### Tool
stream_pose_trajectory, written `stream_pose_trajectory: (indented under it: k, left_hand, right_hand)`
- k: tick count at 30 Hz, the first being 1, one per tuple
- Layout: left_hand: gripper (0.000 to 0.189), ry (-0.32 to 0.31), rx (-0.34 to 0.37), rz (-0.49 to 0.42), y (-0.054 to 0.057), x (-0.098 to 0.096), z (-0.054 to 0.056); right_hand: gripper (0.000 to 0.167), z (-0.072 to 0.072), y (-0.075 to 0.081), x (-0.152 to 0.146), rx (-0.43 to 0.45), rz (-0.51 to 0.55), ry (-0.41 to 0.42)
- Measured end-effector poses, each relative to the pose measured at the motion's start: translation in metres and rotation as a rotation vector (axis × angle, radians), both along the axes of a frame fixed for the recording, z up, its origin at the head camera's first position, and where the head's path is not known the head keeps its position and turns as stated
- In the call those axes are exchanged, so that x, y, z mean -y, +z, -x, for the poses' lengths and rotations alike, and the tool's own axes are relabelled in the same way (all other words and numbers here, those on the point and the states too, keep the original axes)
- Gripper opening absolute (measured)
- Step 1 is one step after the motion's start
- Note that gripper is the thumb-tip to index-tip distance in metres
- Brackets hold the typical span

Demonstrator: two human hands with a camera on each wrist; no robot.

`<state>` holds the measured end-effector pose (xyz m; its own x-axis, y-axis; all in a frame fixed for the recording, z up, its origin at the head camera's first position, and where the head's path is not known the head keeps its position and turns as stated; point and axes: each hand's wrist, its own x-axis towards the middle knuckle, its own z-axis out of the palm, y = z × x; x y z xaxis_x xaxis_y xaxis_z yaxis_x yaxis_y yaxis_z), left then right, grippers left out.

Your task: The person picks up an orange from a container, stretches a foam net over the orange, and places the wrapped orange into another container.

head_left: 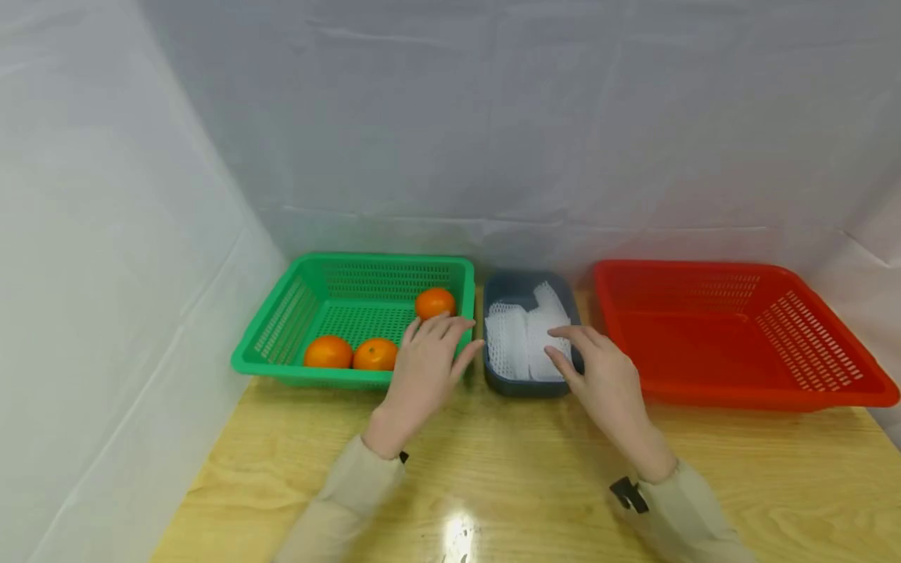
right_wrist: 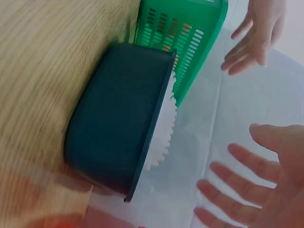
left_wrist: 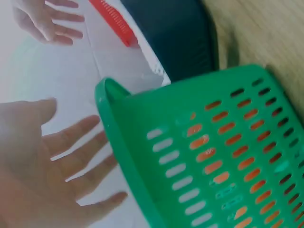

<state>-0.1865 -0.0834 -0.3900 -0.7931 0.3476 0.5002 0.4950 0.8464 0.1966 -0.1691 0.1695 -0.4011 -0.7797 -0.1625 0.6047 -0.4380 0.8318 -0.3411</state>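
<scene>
My left hand (head_left: 427, 367) hovers over the near right corner of the green basket (head_left: 352, 375), fingers spread and holding nothing. Inside that basket lie two oranges at the near side (head_left: 328, 353) and one orange (head_left: 435, 303) in the far right corner, just beyond the left fingertips. My right hand (head_left: 607, 383) is over the right edge of the dark blue bin (head_left: 528, 389), thumb and fingers apart, with nothing between them. White foam net sleeves (head_left: 524, 336) fill the bin, close to the right fingertips. In the left wrist view the left fingers (left_wrist: 80, 161) extend beside the green rim.
A red basket (head_left: 739, 399) stands to the right of the bin. All the containers stand in a row on a wooden table (head_left: 507, 469), with white sheeting (head_left: 450, 133) behind them and at both sides.
</scene>
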Motion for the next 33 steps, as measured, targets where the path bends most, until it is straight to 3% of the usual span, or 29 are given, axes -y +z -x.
stream_pose_trajectory:
  k: [4,8,11,15,20,28,33]
  left_hand:
    - [0.019,-0.029,-0.073,-0.048,0.008,0.008,0.006]
    - [0.016,0.018,-0.045,-0.048,0.016,0.020,0.016]
    - [0.021,0.069,0.058,0.003,0.018,0.028,0.024]
    - [0.032,0.123,0.266,0.119,0.017,0.033,0.033]
    - [0.036,0.125,0.459,0.198,0.011,0.034,0.042]
    - [0.036,0.127,0.532,0.294,0.008,0.029,0.048]
    - [0.036,0.092,0.606,0.348,0.011,0.029,0.048]
  right_hand:
    - [0.023,0.002,-0.001,0.005,-0.025,0.038,0.024]
    - [0.019,0.005,-0.002,0.015,-0.028,0.066,0.053]
    - [0.019,0.006,-0.001,0.023,-0.023,0.076,0.081]
    - [0.018,0.007,0.000,0.036,0.008,0.072,0.114]
    - [0.016,0.010,0.003,0.052,0.050,0.060,0.136]
    - [0.021,0.018,0.001,0.074,0.085,0.078,0.181]
    - [0.026,0.021,-0.001,0.087,0.114,0.072,0.193]
